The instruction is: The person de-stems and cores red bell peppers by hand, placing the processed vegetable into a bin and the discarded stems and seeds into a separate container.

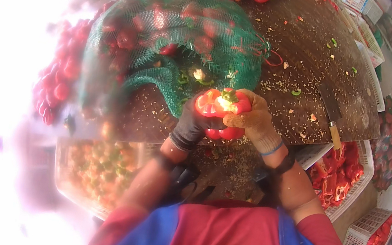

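From my remote station I noted the pepper (217,107) clamped between both hands: left hand (191,124) at its 8 o'clock, right hand (255,120) at 3, stem (231,95) toward 12. Long axis: couldn't tell. Knife (331,111) lay apart, nearer the right hand, handle toward 5.

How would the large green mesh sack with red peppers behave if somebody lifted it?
The green mesh sack would probably sag and shift shape, since its thin mesh lies in loose folds. It is likely heavy, as many red peppers show through the mesh. Some might roll out, because its frayed edge appears to gape.
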`<state>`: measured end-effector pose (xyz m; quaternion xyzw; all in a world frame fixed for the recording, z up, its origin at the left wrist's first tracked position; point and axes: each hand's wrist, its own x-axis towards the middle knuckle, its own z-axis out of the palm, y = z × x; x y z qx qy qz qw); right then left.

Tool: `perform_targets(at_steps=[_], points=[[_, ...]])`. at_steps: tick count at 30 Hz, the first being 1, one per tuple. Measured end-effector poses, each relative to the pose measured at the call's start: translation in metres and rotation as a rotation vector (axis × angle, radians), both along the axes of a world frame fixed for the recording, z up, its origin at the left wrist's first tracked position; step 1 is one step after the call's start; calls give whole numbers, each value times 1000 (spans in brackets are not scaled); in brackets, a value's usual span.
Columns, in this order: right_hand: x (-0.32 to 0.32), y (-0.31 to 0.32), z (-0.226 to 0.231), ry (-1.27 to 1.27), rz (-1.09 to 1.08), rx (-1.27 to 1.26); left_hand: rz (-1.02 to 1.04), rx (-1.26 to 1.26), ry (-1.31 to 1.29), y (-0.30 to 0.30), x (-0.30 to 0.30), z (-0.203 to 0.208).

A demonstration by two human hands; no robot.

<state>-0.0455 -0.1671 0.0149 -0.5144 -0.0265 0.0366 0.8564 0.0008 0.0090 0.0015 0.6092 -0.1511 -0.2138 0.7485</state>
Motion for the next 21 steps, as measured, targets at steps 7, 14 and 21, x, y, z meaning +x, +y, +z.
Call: perform_targets(at_steps=[7,14,21], points=[[15,-13,-36,-96,-57,179,-166,-588,291,2,15,-26],[30,-31,-28,-75,149,874,-183,-655,381,14,29,-28],[19,-26,-22,-152,255,322,-323,-828,557,-7,-3,-4]])
